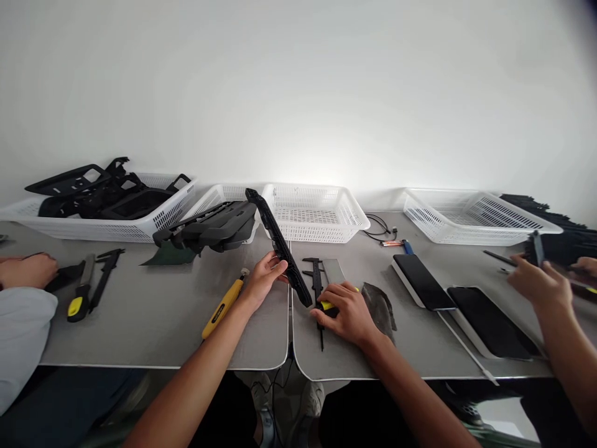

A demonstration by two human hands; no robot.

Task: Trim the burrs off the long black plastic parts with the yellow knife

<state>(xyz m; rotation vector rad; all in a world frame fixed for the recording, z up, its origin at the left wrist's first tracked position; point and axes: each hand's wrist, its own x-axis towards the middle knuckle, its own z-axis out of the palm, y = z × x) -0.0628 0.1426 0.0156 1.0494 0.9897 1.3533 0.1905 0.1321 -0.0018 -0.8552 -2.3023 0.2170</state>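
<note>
My left hand grips a long, narrow black plastic trim piece near its middle, holding it tilted above the seam between two tables. Curled over the black and yellow handle of a flat file is my right hand; the file's grey blade points away from me on the table. The lower end of the trim piece is close to my right fingers. A black caliper lies just left of the file, partly hidden by that hand. Beside my right wrist is a crumpled dark cloth.
A yellow tool lies left of my left forearm. White baskets line the wall; black parts fill some. Two phone-like devices and a cable lie right. Co-workers' hands are at both sides.
</note>
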